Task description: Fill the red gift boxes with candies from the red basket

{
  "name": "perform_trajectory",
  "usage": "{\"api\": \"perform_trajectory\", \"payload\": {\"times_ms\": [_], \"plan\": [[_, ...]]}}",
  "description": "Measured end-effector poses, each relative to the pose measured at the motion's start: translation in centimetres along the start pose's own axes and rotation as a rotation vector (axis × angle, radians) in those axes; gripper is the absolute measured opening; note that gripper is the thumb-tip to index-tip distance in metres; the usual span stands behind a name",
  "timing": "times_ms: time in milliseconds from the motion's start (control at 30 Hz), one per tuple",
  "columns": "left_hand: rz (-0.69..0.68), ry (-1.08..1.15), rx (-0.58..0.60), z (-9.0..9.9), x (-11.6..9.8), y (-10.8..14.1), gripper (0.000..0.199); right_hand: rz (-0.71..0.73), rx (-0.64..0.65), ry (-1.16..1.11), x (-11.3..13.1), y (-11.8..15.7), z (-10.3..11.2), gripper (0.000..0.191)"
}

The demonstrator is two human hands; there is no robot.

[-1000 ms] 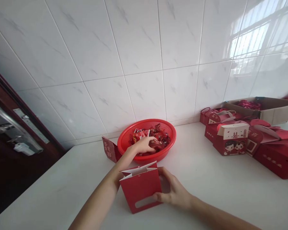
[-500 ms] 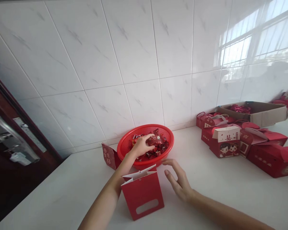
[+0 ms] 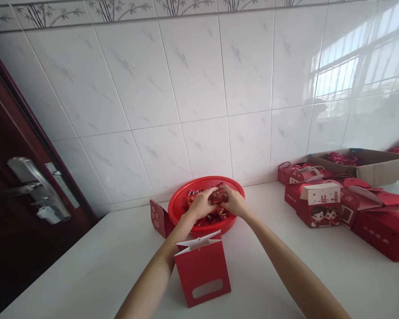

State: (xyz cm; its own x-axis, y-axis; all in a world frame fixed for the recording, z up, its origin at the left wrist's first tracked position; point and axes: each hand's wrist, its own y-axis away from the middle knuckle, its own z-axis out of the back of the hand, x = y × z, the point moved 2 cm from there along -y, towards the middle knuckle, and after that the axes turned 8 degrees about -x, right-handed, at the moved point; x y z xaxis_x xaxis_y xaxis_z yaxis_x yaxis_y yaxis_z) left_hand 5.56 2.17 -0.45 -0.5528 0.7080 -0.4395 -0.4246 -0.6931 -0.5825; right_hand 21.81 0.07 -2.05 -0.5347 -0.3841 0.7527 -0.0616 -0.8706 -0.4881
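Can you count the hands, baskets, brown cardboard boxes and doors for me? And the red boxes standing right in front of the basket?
Hands: 2 (left hand, right hand)
Red basket: 1
Brown cardboard box: 1
Door: 1
Red box in front: 1
Total: 6

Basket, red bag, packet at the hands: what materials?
Basket: likely moulded plastic, slight gloss; uniformly red, finely perforated wall.
Bag: probably stiff paper or thin card, smooth red outside, white inside; crisp folds, die-cut slot.
Packet: printed red wrapper, perhaps plastic film; partly covered, so finish unclear.
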Motion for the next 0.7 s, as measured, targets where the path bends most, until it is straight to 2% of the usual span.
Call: {"api": "perform_trajectory", "payload": {"times_ms": [200,400,500,700], "plan": [[0.081,0.060,-0.009,0.0,0.2,0.1,0.070,-0.109,-0.020,-0.331,0.0,-0.6,1.0,0.029],[0.149,0.121,0.026,0.1,0.0,0.2,0.073,-0.242,-0.058,-0.560,0.4,-1.0,1.1,0.034],[0.139,0.159,0.044,0.1,-0.1,0.2,0.069,-0.292,-0.068,-0.613,0.5,-1.0,1.1,0.033],[0.135,0.205,0.001,0.1,0.0,0.2,0.058,-0.350,-0.095,-0.672,0.4,-0.8,1.9,0.037]]}}
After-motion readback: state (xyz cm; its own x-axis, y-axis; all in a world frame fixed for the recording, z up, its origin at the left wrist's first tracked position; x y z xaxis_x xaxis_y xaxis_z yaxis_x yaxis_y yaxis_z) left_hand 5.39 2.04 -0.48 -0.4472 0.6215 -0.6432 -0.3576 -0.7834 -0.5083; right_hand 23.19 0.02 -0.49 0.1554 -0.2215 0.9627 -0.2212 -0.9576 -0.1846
